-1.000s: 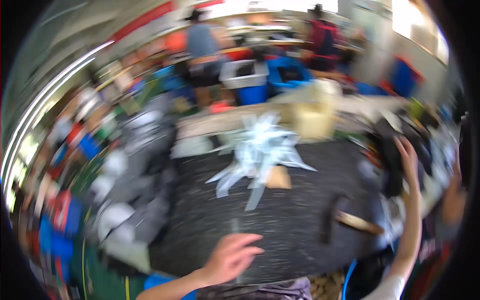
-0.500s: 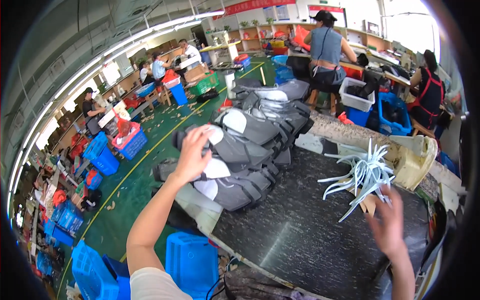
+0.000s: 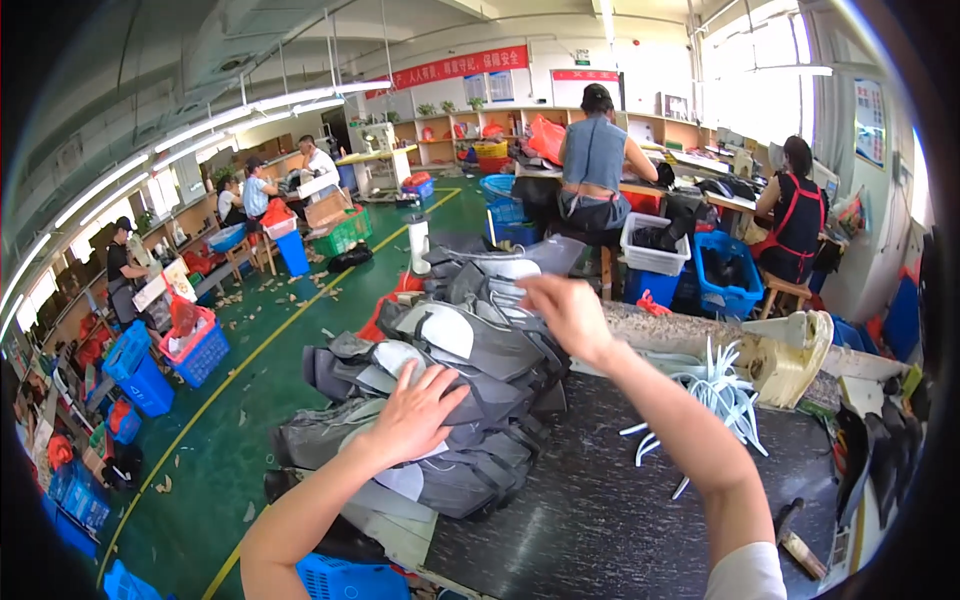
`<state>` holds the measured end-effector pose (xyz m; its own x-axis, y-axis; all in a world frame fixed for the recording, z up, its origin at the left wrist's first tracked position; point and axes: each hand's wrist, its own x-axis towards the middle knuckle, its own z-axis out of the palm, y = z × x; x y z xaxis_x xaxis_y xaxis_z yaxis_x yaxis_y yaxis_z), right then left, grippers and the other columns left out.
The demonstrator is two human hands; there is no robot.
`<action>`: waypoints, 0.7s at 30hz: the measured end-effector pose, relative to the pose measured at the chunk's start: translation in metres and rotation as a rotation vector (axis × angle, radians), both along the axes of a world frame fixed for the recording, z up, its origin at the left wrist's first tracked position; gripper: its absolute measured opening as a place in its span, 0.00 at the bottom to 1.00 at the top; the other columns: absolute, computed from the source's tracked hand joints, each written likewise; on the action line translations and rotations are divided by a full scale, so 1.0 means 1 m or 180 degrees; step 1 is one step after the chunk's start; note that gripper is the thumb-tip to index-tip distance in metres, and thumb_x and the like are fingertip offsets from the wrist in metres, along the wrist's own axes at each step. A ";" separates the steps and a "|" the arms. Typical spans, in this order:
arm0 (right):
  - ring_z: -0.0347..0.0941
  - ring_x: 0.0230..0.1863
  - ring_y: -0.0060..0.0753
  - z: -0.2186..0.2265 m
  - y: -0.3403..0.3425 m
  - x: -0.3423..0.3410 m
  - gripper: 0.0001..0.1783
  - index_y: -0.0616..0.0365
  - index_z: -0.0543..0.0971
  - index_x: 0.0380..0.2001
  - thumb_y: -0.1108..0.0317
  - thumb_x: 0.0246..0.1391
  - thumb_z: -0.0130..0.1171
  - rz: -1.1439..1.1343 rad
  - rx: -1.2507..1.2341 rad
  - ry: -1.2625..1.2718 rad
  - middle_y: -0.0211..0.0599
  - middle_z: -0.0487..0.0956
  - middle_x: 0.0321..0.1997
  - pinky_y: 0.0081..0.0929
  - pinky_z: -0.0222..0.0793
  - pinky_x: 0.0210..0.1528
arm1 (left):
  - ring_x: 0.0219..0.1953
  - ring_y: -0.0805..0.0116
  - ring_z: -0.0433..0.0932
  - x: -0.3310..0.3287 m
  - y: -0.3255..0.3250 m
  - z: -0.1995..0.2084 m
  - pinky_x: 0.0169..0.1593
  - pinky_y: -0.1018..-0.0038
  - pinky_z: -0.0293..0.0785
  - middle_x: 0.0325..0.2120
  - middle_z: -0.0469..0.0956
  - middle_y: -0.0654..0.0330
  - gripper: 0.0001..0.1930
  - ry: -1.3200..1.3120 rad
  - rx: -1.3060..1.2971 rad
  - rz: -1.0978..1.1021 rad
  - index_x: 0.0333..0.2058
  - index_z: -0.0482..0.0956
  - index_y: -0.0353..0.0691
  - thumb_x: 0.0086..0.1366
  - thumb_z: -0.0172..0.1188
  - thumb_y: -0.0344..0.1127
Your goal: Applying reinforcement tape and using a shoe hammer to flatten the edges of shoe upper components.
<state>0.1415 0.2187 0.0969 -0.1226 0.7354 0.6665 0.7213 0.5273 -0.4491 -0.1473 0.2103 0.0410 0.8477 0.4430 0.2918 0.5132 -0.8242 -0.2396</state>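
A heap of grey shoe uppers with pale, rounded patches lies stacked at the table's left side. My left hand rests on the near part of this heap, palm down and fingers spread. Over the heap's far right side is my right hand, its fingers bent and drawn together at the tips. Whatever may be between those fingertips is too small to make out. A loose bunch of pale blue strips lies on the dark tabletop, beyond my right forearm.
A cream machine part stands at the table's far right. Dark curved pieces lean along the right edge, near a small wooden-handled tool. Below the table's left is a blue crate. Co-workers sit at benches farther off.
My right hand has left the pale blue strips and swung left over the heap. My left hand has come down lower on the uppers. The view has tilted up and turned right.
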 end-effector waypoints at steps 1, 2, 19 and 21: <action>0.82 0.43 0.47 0.010 0.004 -0.003 0.19 0.54 0.79 0.52 0.59 0.60 0.58 0.0139 -0.0122 0.0227 0.46 0.84 0.43 0.39 0.77 0.47 | 0.63 0.54 0.62 -0.001 0.001 0.003 0.68 0.45 0.50 0.58 0.66 0.53 0.32 0.0016 -0.0026 0.0025 0.58 0.73 0.42 0.54 0.70 0.43; 0.79 0.50 0.49 0.006 0.006 -0.014 0.25 0.55 0.76 0.56 0.56 0.58 0.61 0.0190 -0.0222 0.0060 0.49 0.81 0.50 0.39 0.74 0.53 | 0.63 0.52 0.62 0.000 -0.002 0.006 0.67 0.44 0.50 0.58 0.65 0.52 0.33 0.0083 -0.0151 0.0092 0.59 0.72 0.41 0.56 0.69 0.45; 0.81 0.35 0.41 -0.038 -0.007 -0.029 0.06 0.54 0.78 0.31 0.67 0.48 0.62 -0.0373 0.0730 -0.1050 0.35 0.79 0.29 0.40 0.77 0.34 | 0.47 0.58 0.74 0.054 0.064 0.030 0.53 0.62 0.69 0.43 0.74 0.56 0.22 -0.0714 0.0724 -0.0712 0.50 0.76 0.34 0.59 0.65 0.38; 0.80 0.33 0.43 -0.037 -0.005 -0.026 0.06 0.53 0.80 0.33 0.68 0.50 0.61 -0.0293 0.0600 -0.0372 0.36 0.79 0.28 0.41 0.77 0.34 | 0.46 0.59 0.74 0.057 0.070 0.029 0.52 0.63 0.70 0.42 0.74 0.57 0.22 -0.0639 0.0661 -0.0700 0.49 0.76 0.34 0.59 0.65 0.39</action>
